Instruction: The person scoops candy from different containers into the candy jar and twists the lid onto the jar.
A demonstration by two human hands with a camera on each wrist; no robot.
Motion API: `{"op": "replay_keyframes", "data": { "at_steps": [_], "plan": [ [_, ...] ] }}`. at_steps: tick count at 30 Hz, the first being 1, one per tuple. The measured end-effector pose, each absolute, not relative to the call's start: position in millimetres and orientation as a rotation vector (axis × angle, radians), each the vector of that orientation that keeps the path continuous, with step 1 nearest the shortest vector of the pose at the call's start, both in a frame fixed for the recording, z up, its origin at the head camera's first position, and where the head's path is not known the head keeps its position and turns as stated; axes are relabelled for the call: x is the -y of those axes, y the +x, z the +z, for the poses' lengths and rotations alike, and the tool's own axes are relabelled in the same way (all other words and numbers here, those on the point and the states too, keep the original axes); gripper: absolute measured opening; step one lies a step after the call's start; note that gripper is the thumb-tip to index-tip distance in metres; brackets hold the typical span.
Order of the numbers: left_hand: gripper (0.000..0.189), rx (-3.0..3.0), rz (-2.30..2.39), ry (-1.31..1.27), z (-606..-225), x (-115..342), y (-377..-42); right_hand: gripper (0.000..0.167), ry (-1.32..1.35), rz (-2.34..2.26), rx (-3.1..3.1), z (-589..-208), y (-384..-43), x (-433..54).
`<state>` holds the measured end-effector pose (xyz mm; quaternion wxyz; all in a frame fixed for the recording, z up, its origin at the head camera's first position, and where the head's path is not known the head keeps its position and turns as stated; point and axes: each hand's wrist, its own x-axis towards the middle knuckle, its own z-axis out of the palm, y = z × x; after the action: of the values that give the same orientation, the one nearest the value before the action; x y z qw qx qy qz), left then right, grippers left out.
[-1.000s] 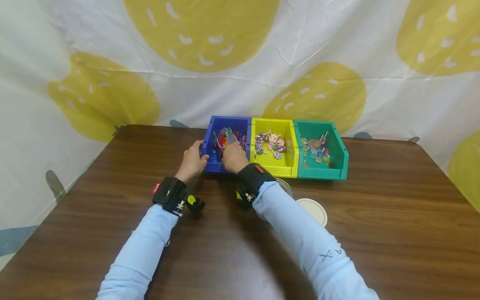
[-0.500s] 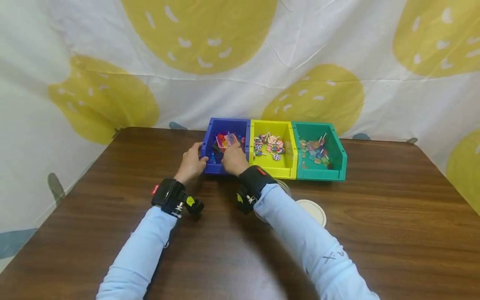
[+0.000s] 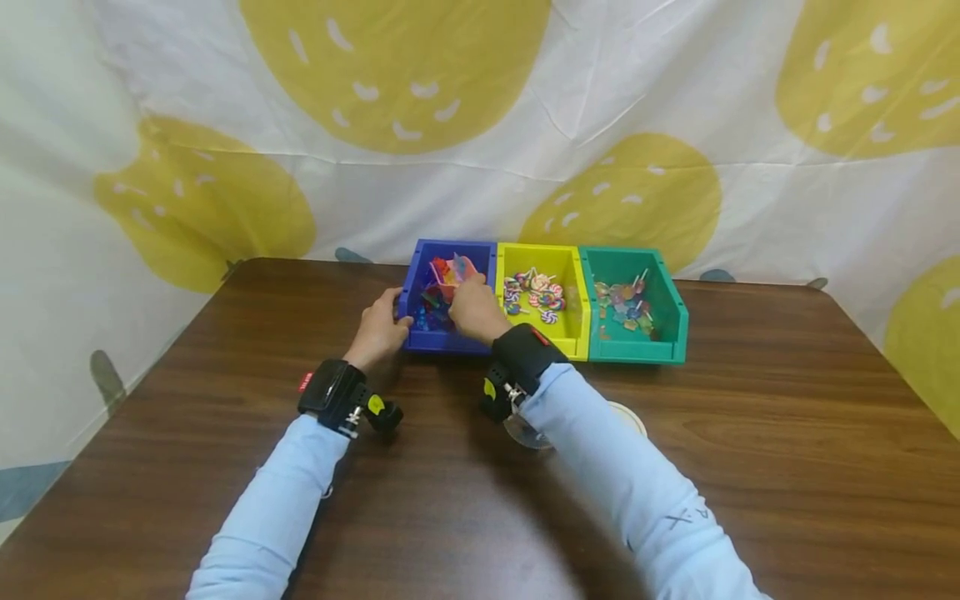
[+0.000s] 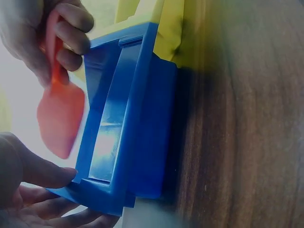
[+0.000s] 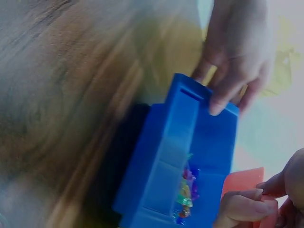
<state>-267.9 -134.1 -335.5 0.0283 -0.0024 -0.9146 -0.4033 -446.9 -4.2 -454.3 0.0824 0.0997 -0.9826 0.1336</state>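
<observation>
My right hand (image 3: 477,310) grips the handle of a small pinkish-red scoop (image 4: 61,116) over the blue bin (image 3: 448,342). Red and clear bluish pieces (image 3: 442,268) show in the scoop in the head view. My left hand (image 3: 377,329) holds the bin's left wall, its thumb inside and fingers outside, as the left wrist view shows. Shiny colored beads (image 5: 186,192) lie in the bin; my right hand and the scoop hide part of them.
A yellow bin (image 3: 551,346) with lollipop-shaped pieces and a green bin (image 3: 641,352) with translucent pieces stand right of the blue one. Under my right forearm sit a clear container (image 3: 527,433) and a pale round lid (image 3: 630,415), both partly covered. A patterned cloth (image 3: 420,192) hangs behind.
The scoop has come up from among the beads with pieces in it. My right hand and forearm have shifted slightly right, covering more of the container and lid. My left hand keeps its hold.
</observation>
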Motion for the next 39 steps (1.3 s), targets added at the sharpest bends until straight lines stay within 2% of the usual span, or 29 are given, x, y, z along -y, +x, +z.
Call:
{"op": "replay_keyframes", "data": {
  "at_steps": [3,6,7,12,15,22,27,39],
  "plan": [
    [0.048,2.824,-1.213,-0.022,-337,135,-269,0.035,0.389,0.394,2.938,-456,-464,-7],
    [0.047,2.803,-1.149,-0.048,-343,136,-274,0.037,0.483,0.446,2.959,-431,-450,-23],
    [0.048,2.803,-1.135,-0.057,-343,136,-274,0.037,0.504,0.511,2.947,-416,-435,-29],
    [0.054,2.800,-1.134,-0.062,-336,130,-270,0.037,0.431,0.923,2.933,-304,-318,-50],
    [0.054,2.740,-1.131,-0.077,-332,127,-267,0.033,0.379,1.110,2.946,-271,-282,-62],
    [0.045,2.523,-1.134,-0.217,-326,120,-263,0.038,0.429,1.190,2.842,-269,-268,-97],
    [0.041,2.431,-1.136,-0.300,-323,115,-259,0.033,0.517,1.133,2.786,-274,-261,-116],
    [0.047,2.521,-1.413,-0.557,-317,103,-248,0.028,0.777,1.127,2.749,-286,-247,-157]
  ]
}}
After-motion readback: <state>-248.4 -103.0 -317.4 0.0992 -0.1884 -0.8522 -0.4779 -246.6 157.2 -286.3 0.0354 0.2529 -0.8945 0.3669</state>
